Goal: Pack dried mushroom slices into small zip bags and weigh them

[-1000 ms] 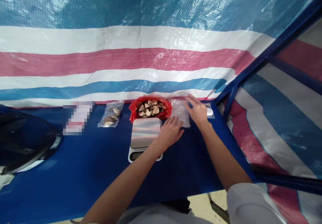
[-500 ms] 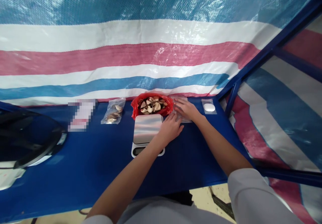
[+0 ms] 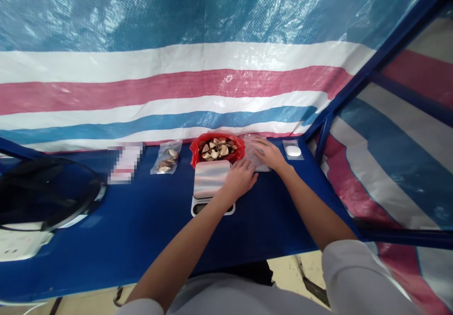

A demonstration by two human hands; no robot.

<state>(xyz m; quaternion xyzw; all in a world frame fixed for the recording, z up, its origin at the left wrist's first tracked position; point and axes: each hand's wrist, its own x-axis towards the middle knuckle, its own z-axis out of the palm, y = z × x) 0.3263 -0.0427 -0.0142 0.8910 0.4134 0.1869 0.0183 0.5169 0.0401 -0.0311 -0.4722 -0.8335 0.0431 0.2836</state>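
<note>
Clear plastic bags [image 3: 260, 165] lie flat to the right of the scale, with both my hands at them. My right hand [image 3: 269, 154] rests over their upper part, fingers stretched to the left. At their lower left edge is my left hand [image 3: 241, 180], its fingers extended and its wrist above the corner of the kitchen scale [image 3: 210, 178]. The scale's steel plate carries nothing, and my forearm partly covers its display. Just behind it, an open red plastic bag [image 3: 194, 157] holds many dried, curled brown-and-cream pieces [image 3: 219, 149], perhaps mushroom slices.
A clear zip bag with a few similar pieces [image 3: 167, 164] lies left of the scale, beside a blurred-out paper [image 3: 126, 161]. A small bag with a white object [image 3: 292, 151] is at the right. A black round mesh object [image 3: 53, 192] and a white power strip [image 3: 21, 246] occupy the left.
The camera view has shifted, so the table things appear slightly farther right. My right hand's fingers have moved a little back from the red bag, over the clear bags. The left hand stays nearly in place.
</note>
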